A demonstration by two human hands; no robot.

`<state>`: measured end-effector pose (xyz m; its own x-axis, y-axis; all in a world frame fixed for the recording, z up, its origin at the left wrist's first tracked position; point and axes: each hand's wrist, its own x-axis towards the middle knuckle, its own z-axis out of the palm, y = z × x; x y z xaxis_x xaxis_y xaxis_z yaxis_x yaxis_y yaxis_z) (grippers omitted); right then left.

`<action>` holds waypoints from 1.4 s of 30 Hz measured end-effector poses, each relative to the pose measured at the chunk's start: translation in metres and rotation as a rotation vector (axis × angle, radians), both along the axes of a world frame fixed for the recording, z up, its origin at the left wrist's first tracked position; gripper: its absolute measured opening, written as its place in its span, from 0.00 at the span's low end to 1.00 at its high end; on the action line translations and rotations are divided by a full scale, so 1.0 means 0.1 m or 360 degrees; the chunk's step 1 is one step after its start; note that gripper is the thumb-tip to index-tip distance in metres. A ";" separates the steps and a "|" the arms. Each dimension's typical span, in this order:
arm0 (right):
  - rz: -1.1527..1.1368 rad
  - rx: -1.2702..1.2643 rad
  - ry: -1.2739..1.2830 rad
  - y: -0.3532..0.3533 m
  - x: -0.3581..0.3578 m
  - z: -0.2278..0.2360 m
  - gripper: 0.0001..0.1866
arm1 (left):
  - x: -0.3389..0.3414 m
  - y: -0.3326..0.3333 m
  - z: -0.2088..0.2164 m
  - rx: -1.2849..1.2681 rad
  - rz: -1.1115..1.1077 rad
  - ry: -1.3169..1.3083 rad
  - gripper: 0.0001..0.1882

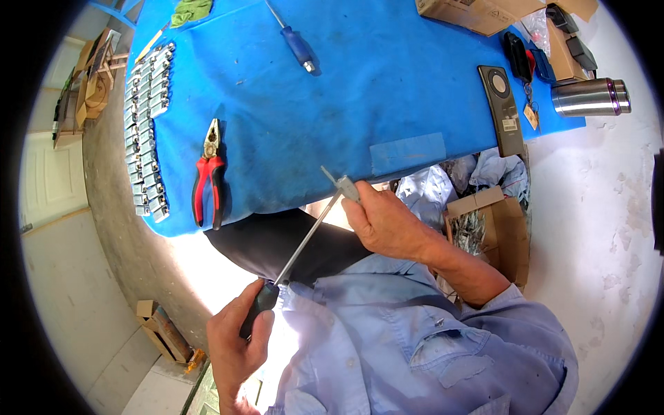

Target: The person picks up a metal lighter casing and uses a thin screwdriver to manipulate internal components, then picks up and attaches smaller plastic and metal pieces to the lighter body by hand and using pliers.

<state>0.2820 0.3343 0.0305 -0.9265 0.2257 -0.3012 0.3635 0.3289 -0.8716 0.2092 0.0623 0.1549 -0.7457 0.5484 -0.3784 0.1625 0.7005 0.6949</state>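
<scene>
The left hand (238,328) grips a screwdriver (299,251) by its handle; the right hand (387,220) pinches a small metal part (347,187), probably light, stiff, best held by its sides, by the near edge of the table (290,131).

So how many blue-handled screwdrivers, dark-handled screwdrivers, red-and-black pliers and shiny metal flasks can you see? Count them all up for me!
Blue-handled screwdriver: 1
Dark-handled screwdriver, in the left hand: 1
Red-and-black pliers: 1
Shiny metal flask: 1
Total: 4
</scene>
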 end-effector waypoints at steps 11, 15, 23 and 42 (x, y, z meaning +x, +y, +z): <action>0.0077 0.0167 -0.0067 0.00 -0.01 0.06 0.15 | -0.16 -0.01 0.00 -0.0040 -0.0056 -0.0031 0.21; 0.0087 0.0192 -0.0088 0.00 -0.01 0.08 0.15 | -0.22 -0.03 0.02 0.0049 -0.0016 -0.0311 0.20; 0.0055 0.0174 -0.0079 0.00 -0.02 0.09 0.16 | -0.15 0.07 0.05 -0.0073 -0.0069 -0.0059 0.18; 0.0067 0.0184 -0.0021 -0.01 -0.02 0.10 0.15 | -0.33 0.01 -0.11 -0.0043 -0.0193 -0.0218 0.17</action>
<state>0.2801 0.3334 0.0407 -0.9320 0.2206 -0.2877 0.3585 0.4420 -0.8223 0.1762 0.0634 0.1444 -0.6150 0.6197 -0.4876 0.1523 0.7001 0.6976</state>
